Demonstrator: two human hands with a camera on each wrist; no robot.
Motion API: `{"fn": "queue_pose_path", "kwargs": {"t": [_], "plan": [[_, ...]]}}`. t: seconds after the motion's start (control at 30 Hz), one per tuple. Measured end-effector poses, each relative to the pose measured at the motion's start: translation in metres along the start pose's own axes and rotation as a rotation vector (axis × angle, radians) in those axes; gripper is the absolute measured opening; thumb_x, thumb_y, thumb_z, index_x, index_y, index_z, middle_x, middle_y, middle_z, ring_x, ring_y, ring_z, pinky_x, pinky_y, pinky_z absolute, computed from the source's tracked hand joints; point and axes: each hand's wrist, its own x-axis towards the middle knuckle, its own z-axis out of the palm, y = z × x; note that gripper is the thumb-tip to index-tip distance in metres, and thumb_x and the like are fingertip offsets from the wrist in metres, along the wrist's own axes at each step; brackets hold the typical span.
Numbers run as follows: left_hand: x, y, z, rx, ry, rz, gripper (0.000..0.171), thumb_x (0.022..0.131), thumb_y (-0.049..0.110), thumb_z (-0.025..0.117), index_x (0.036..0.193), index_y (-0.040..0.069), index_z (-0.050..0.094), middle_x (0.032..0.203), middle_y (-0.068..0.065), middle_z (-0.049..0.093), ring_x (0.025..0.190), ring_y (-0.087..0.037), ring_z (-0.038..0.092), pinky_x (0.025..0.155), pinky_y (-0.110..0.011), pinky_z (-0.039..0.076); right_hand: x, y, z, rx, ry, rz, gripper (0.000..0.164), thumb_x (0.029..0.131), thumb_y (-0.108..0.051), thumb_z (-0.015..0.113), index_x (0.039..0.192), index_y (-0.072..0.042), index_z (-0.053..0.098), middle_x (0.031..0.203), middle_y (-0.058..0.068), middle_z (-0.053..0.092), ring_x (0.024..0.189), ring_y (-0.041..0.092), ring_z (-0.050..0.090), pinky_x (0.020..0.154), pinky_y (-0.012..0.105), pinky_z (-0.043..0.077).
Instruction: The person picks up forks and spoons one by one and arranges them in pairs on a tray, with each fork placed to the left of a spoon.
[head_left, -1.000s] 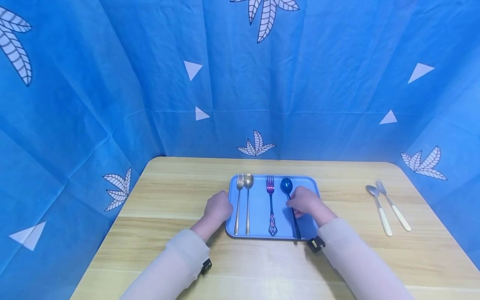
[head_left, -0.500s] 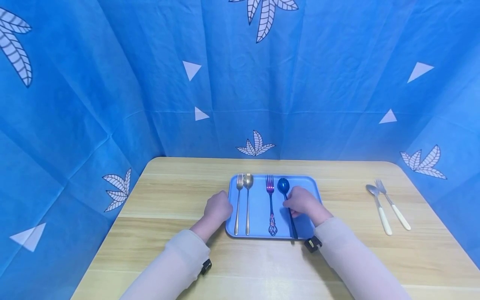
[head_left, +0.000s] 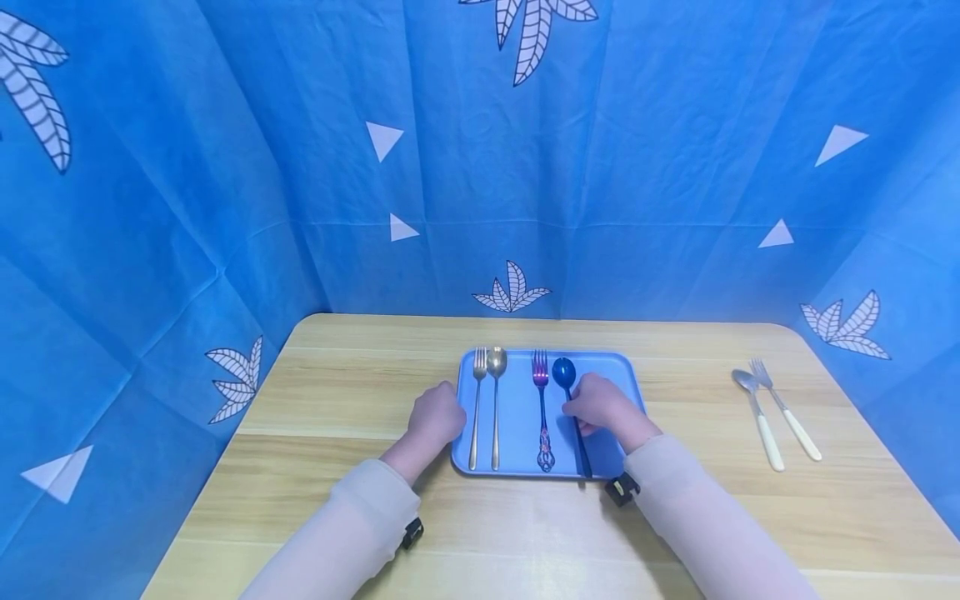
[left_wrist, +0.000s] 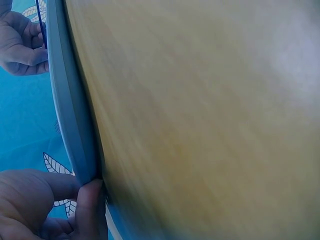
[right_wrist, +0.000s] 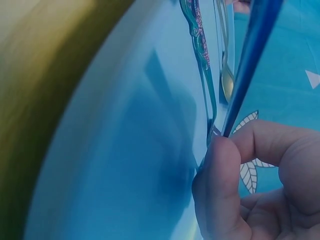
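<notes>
On my head view, the left hand (head_left: 438, 411) is at the left edge of the blue tray (head_left: 517, 421), near the lower middle of the frame. The left wrist view shows me its thumb and finger pinching the rim at lower left, fingers curled, with no gap but the rim's thickness.

The right hand (head_left: 602, 398) reaches over the tray's right part, thumb and finger closed around the handle of the dark blue spoon (head_left: 564, 372), other fingers bent. I see that spoon's bowl toward the top of the tray, just right of the purple fork (head_left: 542, 412); I cannot tell whether it touches the tray.

In the tray's left part, I have a gold fork (head_left: 479, 364) and a gold spoon (head_left: 497, 362) side by side. At the right of the frame, a pale-handled spoon (head_left: 764, 432) and a pale-handled fork (head_left: 798, 428) lie on the wooden table (head_left: 337, 400), well apart from the tray
</notes>
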Motion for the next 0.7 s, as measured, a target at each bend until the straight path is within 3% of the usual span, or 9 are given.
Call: {"fn": "queue_pose_path", "kwargs": {"t": [0.17, 0.43, 0.7], "plan": [[0.0001, -0.0011, -0.0004, -0.009, -0.007, -0.005, 0.023, 0.091, 0.005, 0.055, 0.111, -0.003, 0.061, 0.088, -0.012, 0.062, 0.073, -0.026, 0.058, 0.062, -0.037, 0.052, 0.0010, -0.0021, 0.0012, 0.000, 0.003, -0.001, 0.021, 0.092, -0.012, 0.068, 0.076, -0.004, 0.058, 0.068, 0.009, 0.059, 0.061, 0.020, 0.066, 0.059, 0.029, 0.058], [-0.0004, -0.0010, -0.0013, -0.020, -0.011, -0.010, 0.022, 0.091, 0.004, 0.055, 0.111, -0.003, 0.061, 0.088, -0.012, 0.062, 0.073, -0.026, 0.058, 0.062, -0.037, 0.052, 0.0036, -0.0033, 0.0036, 0.000, 0.007, 0.002, 0.015, 0.092, -0.012, 0.067, 0.086, 0.000, 0.060, 0.076, 0.012, 0.062, 0.064, 0.020, 0.067, 0.060, 0.030, 0.058], [0.0022, -0.0019, 0.0004, -0.028, -0.023, -0.020, 0.024, 0.091, 0.005, 0.056, 0.114, -0.003, 0.060, 0.088, -0.011, 0.061, 0.073, -0.025, 0.058, 0.061, -0.035, 0.051, 0.0063, -0.0026, 0.0067, 0.014, 0.018, -0.007, 0.016, 0.093, -0.009, 0.065, 0.081, -0.001, 0.058, 0.076, 0.012, 0.062, 0.063, 0.020, 0.067, 0.059, 0.030, 0.058]]}}
